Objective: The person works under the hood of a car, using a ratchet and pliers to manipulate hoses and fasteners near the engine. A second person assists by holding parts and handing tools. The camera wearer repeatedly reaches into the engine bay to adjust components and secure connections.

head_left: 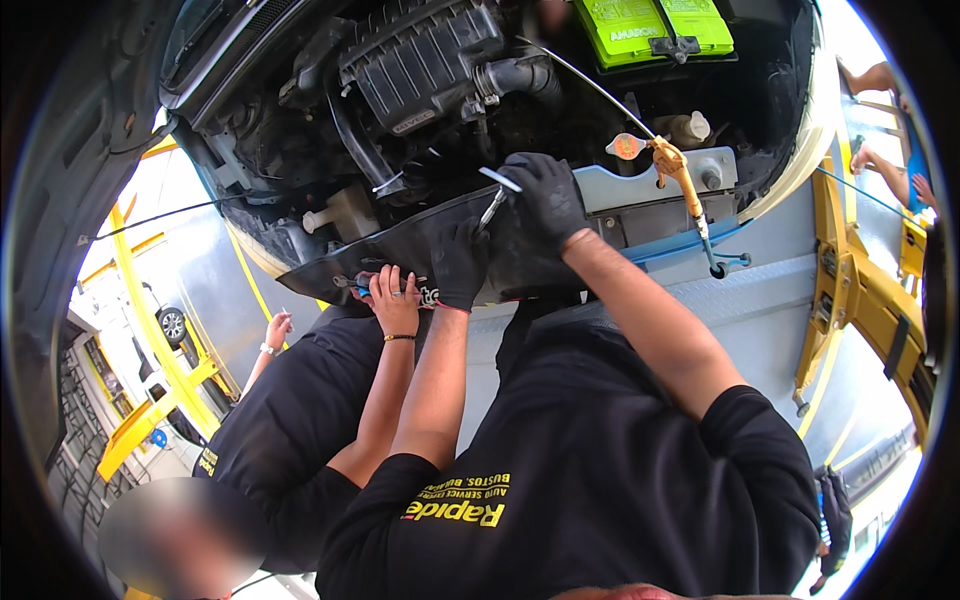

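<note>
Both of my hands wear black gloves and meet over the front edge of the car's engine bay. My right hand (545, 200) is closed at the top of a T-shaped metal tool (492, 208), which has a thin shaft and a pale bar across its upper end. Lower and to the left, my left hand (460, 265) is curled at the bottom of that shaft; its fingertips are partly hidden. A dark cover (350, 252) drapes over the car's front edge beneath my hands. Close beside my left hand, a co-worker's bare hand (393, 297) rests on the cover with a blue-handled tool (357, 286).
Ahead lie the black air filter housing (425, 70) and a green-topped battery (655, 28). An orange-handled hose gun (680, 175) lies on the front crossmember at right. A co-worker (300, 400) stands close at my left. Yellow lift parts (850, 270) stand to the right.
</note>
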